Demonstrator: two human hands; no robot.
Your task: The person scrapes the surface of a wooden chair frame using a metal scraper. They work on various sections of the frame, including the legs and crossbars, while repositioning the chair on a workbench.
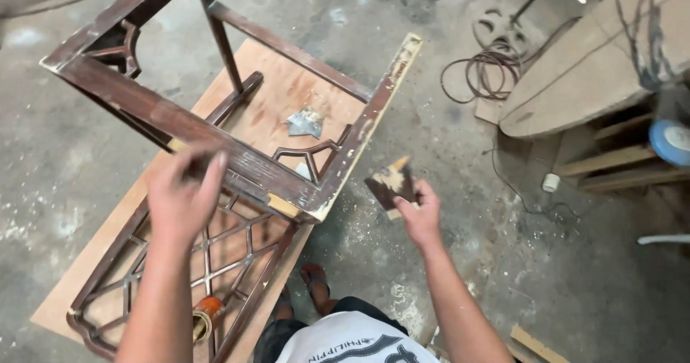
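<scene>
While my left hand (183, 198) rests with loosely spread fingers (213, 172) on the top rail of the dark-stained, worn wooden chair frame (215, 144), my right hand (420, 216) pinches a folded piece of dark brown sandpaper (392, 182) between thumb and fingertips, held in the air just off the frame's pale, scraped corner. The left hand grips nothing; it is motion-blurred, so I cannot tell how firmly it presses.

The frame stands tipped on a flat sheet of reddish-brown plywood (287, 90) on the dusty concrete floor (445, 248). The nearest rail runs right under my left fingers, and its corner ends between my two hands, closer to the right. Below my left forearm a dark latticed wooden panel (237, 248) spreads out, and an orange-capped roll or tin (207, 316) sits near my left elbow. A crumpled grey scrap of used sandpaper (305, 122) lies on the plywood beyond the rail, well away from either hand.

I judge the frame could rock or slide on the smooth board if my left hand bears down unevenly, since only its edges seem to touch. The splintered, flaking corner could catch my right fingertips if the paper slips off it. My sandalled foot (316, 280) sits just under that corner, so a toppling frame would land there. The coiled dark cable (492, 72) beyond my right hand lies well apart.
</scene>
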